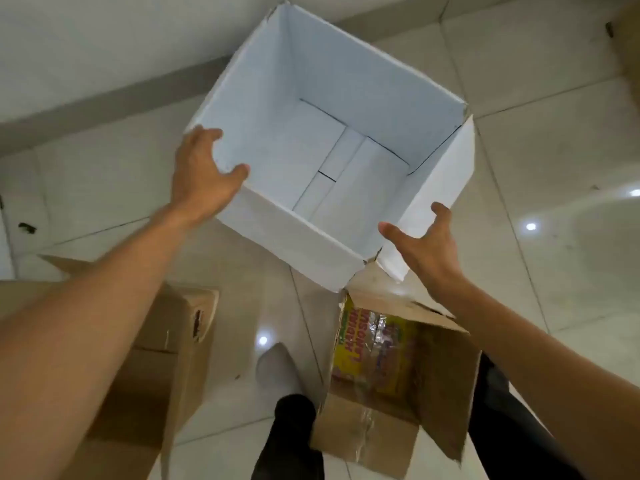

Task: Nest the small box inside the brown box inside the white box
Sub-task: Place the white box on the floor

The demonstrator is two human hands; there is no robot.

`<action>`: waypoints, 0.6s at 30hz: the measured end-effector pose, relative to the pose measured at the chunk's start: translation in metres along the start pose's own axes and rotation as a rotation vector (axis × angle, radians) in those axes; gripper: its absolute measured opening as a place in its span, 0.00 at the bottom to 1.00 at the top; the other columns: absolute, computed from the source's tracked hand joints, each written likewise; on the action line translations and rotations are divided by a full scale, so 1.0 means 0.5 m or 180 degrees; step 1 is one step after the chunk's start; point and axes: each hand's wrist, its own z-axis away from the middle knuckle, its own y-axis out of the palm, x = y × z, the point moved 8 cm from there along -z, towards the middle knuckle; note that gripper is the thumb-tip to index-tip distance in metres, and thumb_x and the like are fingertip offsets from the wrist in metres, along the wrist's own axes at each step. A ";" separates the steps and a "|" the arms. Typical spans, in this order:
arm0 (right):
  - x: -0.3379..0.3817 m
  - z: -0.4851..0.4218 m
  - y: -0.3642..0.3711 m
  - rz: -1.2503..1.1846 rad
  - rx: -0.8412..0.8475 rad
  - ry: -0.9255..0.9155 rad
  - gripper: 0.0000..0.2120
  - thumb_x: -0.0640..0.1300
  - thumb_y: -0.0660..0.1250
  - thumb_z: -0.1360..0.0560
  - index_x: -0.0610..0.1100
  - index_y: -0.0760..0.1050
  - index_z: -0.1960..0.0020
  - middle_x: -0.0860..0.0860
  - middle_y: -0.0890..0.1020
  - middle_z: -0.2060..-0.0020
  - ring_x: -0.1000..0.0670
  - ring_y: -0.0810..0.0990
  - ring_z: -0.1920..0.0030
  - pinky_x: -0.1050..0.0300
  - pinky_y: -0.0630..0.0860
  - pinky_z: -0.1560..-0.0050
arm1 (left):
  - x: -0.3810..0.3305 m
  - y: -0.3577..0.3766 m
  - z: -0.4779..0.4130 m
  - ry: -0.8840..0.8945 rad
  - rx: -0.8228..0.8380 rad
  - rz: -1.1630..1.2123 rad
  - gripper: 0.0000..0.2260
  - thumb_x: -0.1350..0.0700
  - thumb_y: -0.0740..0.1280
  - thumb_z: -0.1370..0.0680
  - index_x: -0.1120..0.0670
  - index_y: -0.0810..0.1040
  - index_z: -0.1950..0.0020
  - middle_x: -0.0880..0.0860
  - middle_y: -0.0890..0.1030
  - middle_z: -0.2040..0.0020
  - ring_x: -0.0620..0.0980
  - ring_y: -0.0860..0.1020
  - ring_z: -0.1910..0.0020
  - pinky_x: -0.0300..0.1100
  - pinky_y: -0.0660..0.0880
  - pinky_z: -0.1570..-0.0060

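Note:
A large white box (363,84) stands open and empty on the tiled floor, its right flap folded outward. My left hand (201,178) is at the box's near-left corner, fingers spread, thumb by the rim. My right hand (426,251) hovers at the near-right corner beside the flap, fingers spread, holding nothing. A brown box (145,375) lies at the lower left under my left forearm. Another brown box (391,420), with open flaps, a yellow printed label and clear tape, sits at the lower right. I cannot tell which one is the small box.
My foot in a grey sock (277,372) and a black trouser leg (291,438) stand between the two brown boxes. A wall with a grey skirting (104,98) runs behind the white box. Glossy floor tiles (554,168) extend to the right.

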 end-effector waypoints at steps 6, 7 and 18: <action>-0.046 -0.085 0.064 -0.0155 -0.0059 0.0194 0.46 0.57 0.72 0.31 0.54 0.45 0.25 0.43 0.69 0.31 0.41 0.77 0.44 0.50 0.74 0.47 | 0.077 0.046 -0.126 -0.0235 -0.0180 -0.0140 0.37 0.50 0.72 0.29 0.56 0.57 0.26 0.57 0.59 0.25 0.55 0.59 0.27 0.48 0.58 0.28; -0.053 -0.096 0.070 -0.0218 -0.0063 0.0216 0.44 0.55 0.71 0.30 0.55 0.45 0.26 0.43 0.70 0.32 0.42 0.78 0.47 0.49 0.75 0.49 | 0.089 0.051 -0.144 -0.0278 -0.0208 -0.0164 0.38 0.50 0.72 0.29 0.56 0.57 0.25 0.57 0.60 0.26 0.55 0.60 0.27 0.50 0.59 0.29; -0.053 -0.182 0.079 -0.0234 -0.0119 0.0184 0.40 0.30 0.54 0.29 0.50 0.42 0.24 0.48 0.70 0.68 0.50 0.69 0.71 0.54 0.68 0.73 | 0.130 0.045 -0.195 -0.0641 -0.0546 -0.1288 0.15 0.55 0.60 0.23 0.63 0.74 0.42 0.66 0.79 0.45 0.69 0.76 0.49 0.55 0.73 0.50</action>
